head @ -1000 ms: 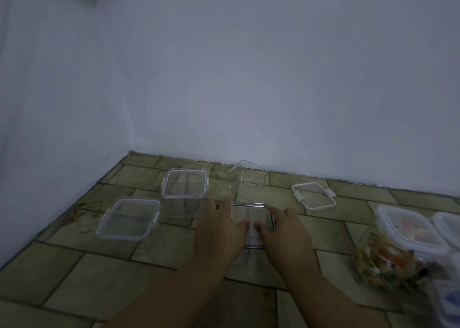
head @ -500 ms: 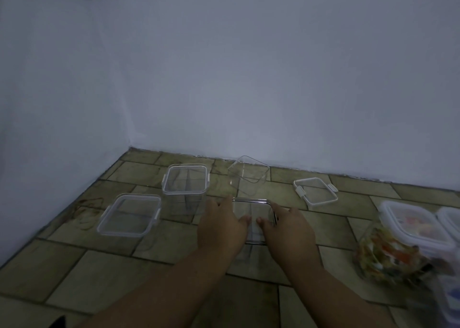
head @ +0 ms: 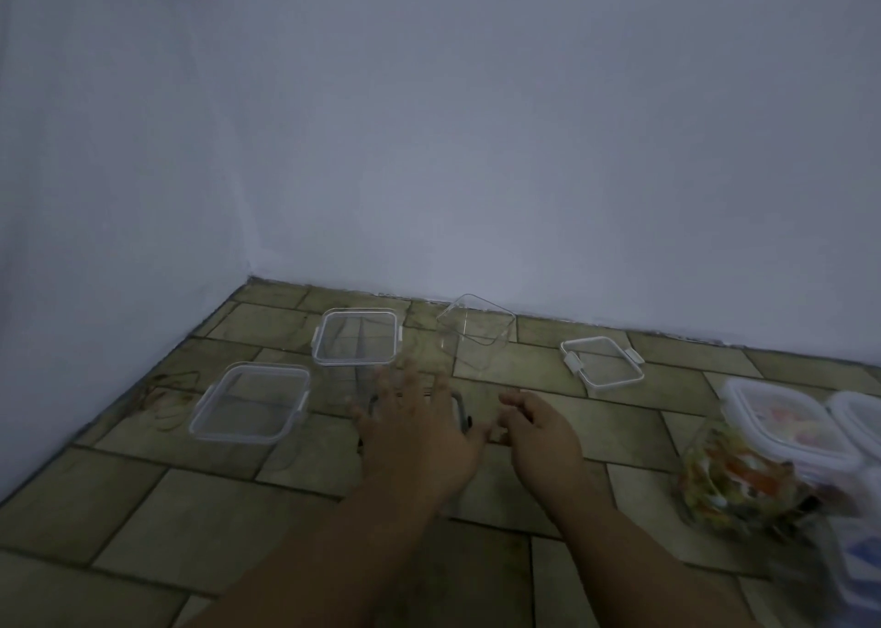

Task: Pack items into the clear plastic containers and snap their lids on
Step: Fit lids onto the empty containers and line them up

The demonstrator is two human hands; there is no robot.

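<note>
My left hand (head: 419, 432) lies flat with fingers spread on top of a clear container with a dark-rimmed lid (head: 458, 405), hiding most of it. My right hand (head: 538, 432) hovers just right of that container, fingers loosely curled, nothing in it. A low clear container with a lid on (head: 250, 401) sits to the left, and a taller lidded one (head: 355, 336) stands behind it. An open clear container (head: 476, 327) leans near the wall. A loose white-clasped lid (head: 601, 359) lies flat on the floor.
A clear bag of colourful items (head: 734, 484) lies at the right, beside white-rimmed containers (head: 786, 427) that hold pale contents. Everything rests on a tiled floor (head: 190, 508). Walls close off the left and the back.
My left hand has slid onto the top of the dark-rimmed container and spread flat. My right hand has come off it and moved to the right.
</note>
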